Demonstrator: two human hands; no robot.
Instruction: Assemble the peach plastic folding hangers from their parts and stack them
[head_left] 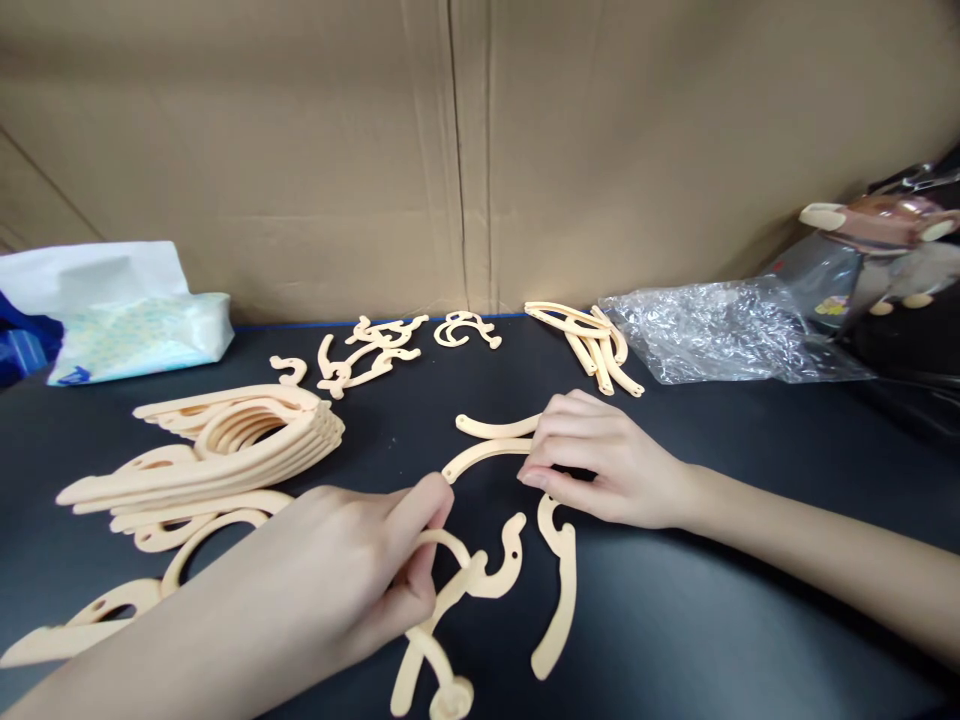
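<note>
My left hand (375, 560) is closed, its thumb and finger pinching a curved cream plastic piece (450, 545). Most of the grip is hidden behind the fingers. Just beside it lie a hook-ended piece (501, 575) and a piece with a round knob (451, 697), overlapping other parts. My right hand (592, 455) rests at the end of two slim curved strips (487, 452), fingers bent and closed over the lower one's end. Under that hand, nearer me, is a separate arm with a curled top (559, 590). Left of my left hand, larger cream hanger-like parts (247, 440) are stacked.
Small loose cream parts (371, 350) lie along the back of the black table (712, 620). A pile of curved strips (592, 345) is beside crumpled clear plastic (735, 325). A tissue pack (150, 325) stands at left, a bottle-like item (825, 280) at right. Cardboard (300, 150) forms the backdrop.
</note>
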